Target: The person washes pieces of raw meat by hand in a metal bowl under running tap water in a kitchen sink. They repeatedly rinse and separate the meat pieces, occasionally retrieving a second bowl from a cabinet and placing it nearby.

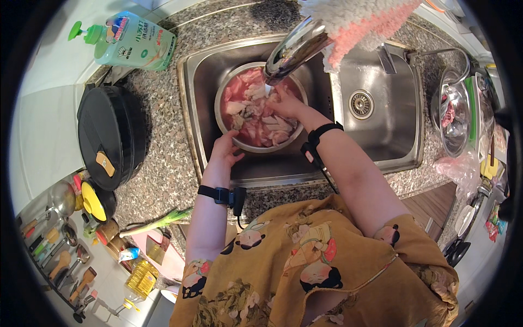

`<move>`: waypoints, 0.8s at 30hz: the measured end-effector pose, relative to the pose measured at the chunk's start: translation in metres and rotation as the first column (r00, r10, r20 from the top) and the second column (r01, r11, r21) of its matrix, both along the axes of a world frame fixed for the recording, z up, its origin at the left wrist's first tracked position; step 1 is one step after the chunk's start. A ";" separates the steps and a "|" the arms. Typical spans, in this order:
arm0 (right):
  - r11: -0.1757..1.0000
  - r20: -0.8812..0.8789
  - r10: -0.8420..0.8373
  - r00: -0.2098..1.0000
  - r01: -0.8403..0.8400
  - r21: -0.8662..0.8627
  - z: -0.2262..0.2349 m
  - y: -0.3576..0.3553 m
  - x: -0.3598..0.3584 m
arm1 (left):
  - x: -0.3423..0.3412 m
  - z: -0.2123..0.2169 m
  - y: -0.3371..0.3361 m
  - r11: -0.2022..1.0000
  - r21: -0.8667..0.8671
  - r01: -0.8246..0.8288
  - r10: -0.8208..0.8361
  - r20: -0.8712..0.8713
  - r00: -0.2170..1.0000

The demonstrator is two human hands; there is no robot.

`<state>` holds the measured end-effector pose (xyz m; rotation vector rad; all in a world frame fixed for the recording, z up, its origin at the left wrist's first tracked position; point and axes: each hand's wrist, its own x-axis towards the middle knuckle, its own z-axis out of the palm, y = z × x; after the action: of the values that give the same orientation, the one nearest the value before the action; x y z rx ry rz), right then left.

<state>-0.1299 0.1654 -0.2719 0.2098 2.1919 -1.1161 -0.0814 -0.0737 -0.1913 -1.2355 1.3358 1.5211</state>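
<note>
Utensils [60, 261]: a row of them at the far left, well apart from our hands.
Pot [111, 131]: black and round, on the speckled counter [163, 141].
Soap [136, 46]: a green pump bottle, near the sink's upper left corner.
Spring onion [158, 222]: lying at the counter's near edge.
Left hand [224, 148]: fingers parted, tips touching the bowl's rim at its lower left, not closed round it; we judge that it steadies the bowl.
Bowl [261, 149]: round steel, standing in the left basin of the sink [206, 71].
Meat [277, 129]: pale pieces in reddish liquid, filling much of the bowl; we take the step in hand to be rinsing.
Right hand [286, 103]: reaching into the bowl among the pieces; its fingertips are partly hidden, so we cannot tell whether it grips one.
Tap [297, 49]: its spout is over the bowl, just above our right hand; we judge that the next move calls for loose fingers to turn the pieces, clear of the metal, while the bowl is kept level.
Cloth [370, 24]: pink and white, beside the tap.
Drain [361, 103]: uncovered, in the right basin.
</note>
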 end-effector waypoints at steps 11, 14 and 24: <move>1.000 0.009 -0.007 1.000 0.007 -0.020 0.007 0.003 0.000 | -0.001 0.010 0.007 0.999 -0.044 -0.022 0.022 -0.015 1.000; 1.000 0.032 -0.002 0.999 0.003 -0.024 0.010 0.005 -0.001 | -0.001 0.009 0.006 0.999 -0.028 -0.021 0.020 -0.023 1.000; 0.975 -0.066 0.088 0.994 -0.073 0.208 0.053 -0.004 -0.002 | 0.003 0.000 0.005 0.999 -0.032 -0.031 0.031 -0.007 0.999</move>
<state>-0.1315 0.1616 -0.2194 0.1692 2.3612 -0.8651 -0.0779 -0.0684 -0.1909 -1.2779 1.3552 1.5321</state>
